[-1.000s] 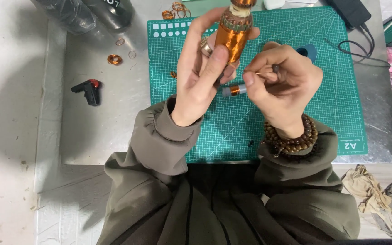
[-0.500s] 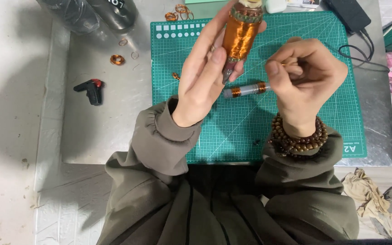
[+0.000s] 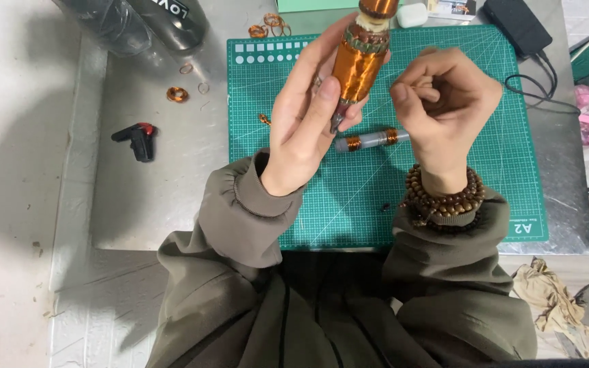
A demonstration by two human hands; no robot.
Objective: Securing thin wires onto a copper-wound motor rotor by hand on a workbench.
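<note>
1. The left hand [image 3: 308, 129] grips the copper-wound coil [image 3: 357, 65], upright above the green cutting mat [image 3: 512, 157].
2. The right hand [image 3: 444, 102] is clenched beside the coil; any wire it pinches cannot be seen.
3. Winding appears mostly complete.
4. A grey tube [image 3: 373, 140] with two copper bands lies on the mat, untouched.

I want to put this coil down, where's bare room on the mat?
Bare mat lies right of the right hand, and along the near edge between the sleeves. Crowded: the grey tube under the hands, wire loops at the far-left corner.
</note>
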